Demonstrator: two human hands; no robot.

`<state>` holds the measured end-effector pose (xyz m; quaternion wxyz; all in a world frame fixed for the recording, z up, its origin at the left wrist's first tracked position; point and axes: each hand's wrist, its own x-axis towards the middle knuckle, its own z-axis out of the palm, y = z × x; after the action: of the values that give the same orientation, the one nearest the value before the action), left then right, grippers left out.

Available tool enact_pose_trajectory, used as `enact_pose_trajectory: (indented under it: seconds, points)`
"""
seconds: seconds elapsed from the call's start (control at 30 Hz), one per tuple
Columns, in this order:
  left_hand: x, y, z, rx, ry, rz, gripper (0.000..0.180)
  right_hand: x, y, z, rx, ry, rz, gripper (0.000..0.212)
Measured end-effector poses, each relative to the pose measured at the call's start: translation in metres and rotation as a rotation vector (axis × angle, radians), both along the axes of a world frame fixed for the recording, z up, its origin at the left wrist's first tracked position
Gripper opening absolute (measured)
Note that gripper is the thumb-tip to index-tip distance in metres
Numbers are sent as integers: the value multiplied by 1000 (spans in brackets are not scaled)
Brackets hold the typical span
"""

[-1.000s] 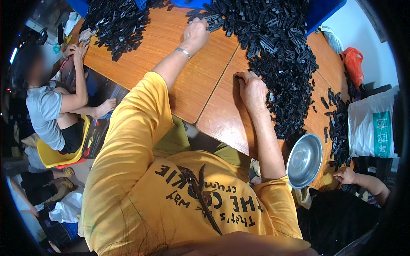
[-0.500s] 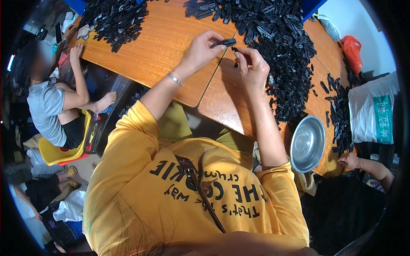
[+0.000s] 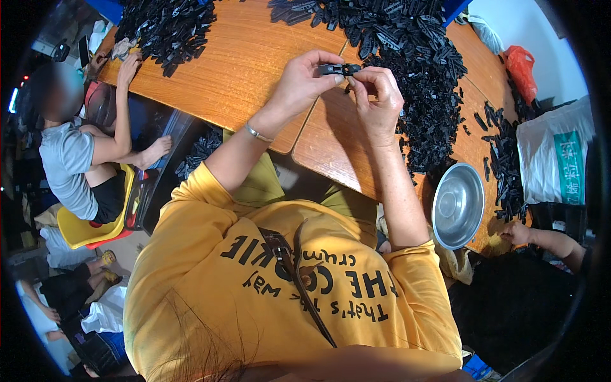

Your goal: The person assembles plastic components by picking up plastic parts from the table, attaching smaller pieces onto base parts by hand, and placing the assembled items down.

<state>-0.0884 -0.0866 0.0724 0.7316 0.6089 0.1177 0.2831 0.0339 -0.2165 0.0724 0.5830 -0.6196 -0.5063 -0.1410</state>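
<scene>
My left hand [image 3: 296,81] is closed on a long black plastic part [image 3: 330,69], held above the wooden table [image 3: 254,48]. Fingers of my right hand [image 3: 380,99] pinch at the part's right end, where a small black plastic piece [image 3: 351,71] shows between the fingertips. Both hands meet there, and how far the two pieces join is too small to tell. Just beyond and right of my hands lies a heap of small black pieces [image 3: 436,108]. Long black parts [image 3: 388,28] are piled behind it.
Another black pile [image 3: 168,32] lies far left. A steel bowl [image 3: 458,207] stands at the table's right edge, near a white sack [image 3: 554,156] and a red bag [image 3: 521,71]. One person sits at left on a yellow chair [image 3: 89,229]; another person's hand [image 3: 517,233] is at right.
My right hand's fingertips have come up to the end of the long part, bringing the small piece against it. The long part has turned slightly in my left hand.
</scene>
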Motion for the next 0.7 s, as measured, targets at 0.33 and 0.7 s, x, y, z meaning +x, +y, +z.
enact_pose_trajectory:
  seconds: [0.33,0.7]
  points:
    - [-4,6,0,183,64,5,33,-7,-1,15,-156,-89,105,15]
    - [-18,11,0,246,198,-105,33,5,-11,19,-287,-255,165,15]
